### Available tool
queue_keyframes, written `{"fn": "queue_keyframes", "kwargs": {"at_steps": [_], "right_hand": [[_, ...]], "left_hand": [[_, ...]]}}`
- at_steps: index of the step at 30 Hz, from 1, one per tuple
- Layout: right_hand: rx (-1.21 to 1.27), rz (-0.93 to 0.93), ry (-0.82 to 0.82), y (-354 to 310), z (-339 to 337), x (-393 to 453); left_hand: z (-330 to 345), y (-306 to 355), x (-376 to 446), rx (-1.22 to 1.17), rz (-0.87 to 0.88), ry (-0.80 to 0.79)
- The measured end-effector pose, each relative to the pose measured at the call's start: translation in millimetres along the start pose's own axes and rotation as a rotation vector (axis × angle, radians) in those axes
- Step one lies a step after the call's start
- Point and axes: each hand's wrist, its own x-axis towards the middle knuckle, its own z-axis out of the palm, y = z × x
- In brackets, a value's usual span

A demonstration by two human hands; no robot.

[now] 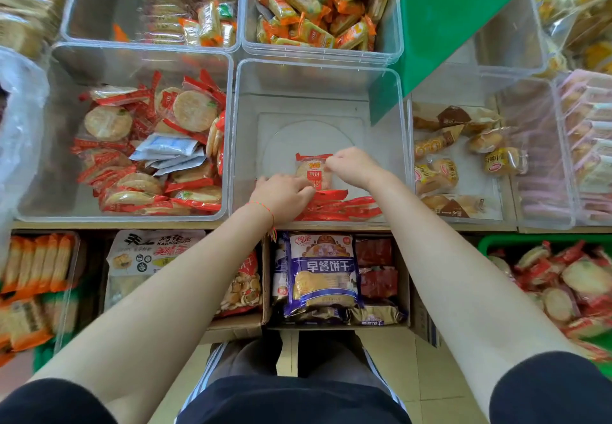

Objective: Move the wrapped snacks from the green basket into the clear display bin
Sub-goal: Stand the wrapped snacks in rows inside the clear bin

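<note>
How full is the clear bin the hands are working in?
Nearly empty. The clear plastic display bin shows mostly bare floor; only a few red-wrapped round crackers lie along its near edge.

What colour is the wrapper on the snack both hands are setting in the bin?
Red ends with a clear middle on the snack, clearest in the head view.

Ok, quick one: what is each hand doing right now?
Left hand: fingers closed on the lower edge of a red-wrapped cracker packet, inside the clear bin.
Right hand: pinching the same packet's upper right edge.
</note>
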Motion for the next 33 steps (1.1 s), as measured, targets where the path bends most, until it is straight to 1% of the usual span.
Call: {"fn": "queue_keyframes", "kwargs": {"at_steps": [1,2,4,6,10,12,16,20,26,28,31,33], "right_hand": [[-0.039,-0.019,0.064,1,1,7],[-0.063,-0.034,0.081,0,3,14],[-0.084,-0.049,0.015,-4,13,22],[-0.158,-0.062,-0.031,-6,24,31],[-0.321,-0.017,0.029,-7,35,40],[-0.374,-0.027,0.042,-8,32,39],[-0.361,-0.159,0.074,-9,18,22],[-0.384,-0.167,-0.052,-10,8,-10],[-0.380,-0.208,-0.059,2,24,-27],[-0.396,-0.231,-0.024,2,27,-29],[-0.419,-0.248,0.089,3,32,-32],[-0.403,-0.238,0.102,6,36,-33]], "left_hand": [[1,-1,1,0.001,-0.014,0.005],[1,-2,2,0.014,-0.019,0.009],[2,-3,3,0.042,-0.018,0.007],[3,-2,2,0.051,-0.015,0.013],[4,-2,2,0.041,-0.026,0.021],[4,-2,3,0.055,-0.032,0.011],[5,-1,3,0.058,-0.071,0.026],[6,-1,3,0.006,-0.156,0.066],[1,3,-4,-0.060,-0.211,0.050],[1,2,-3,-0.051,-0.226,0.021],[1,-1,-4,-0.006,-0.229,0.015],[1,-1,-4,0.007,-0.221,0.028]]}}
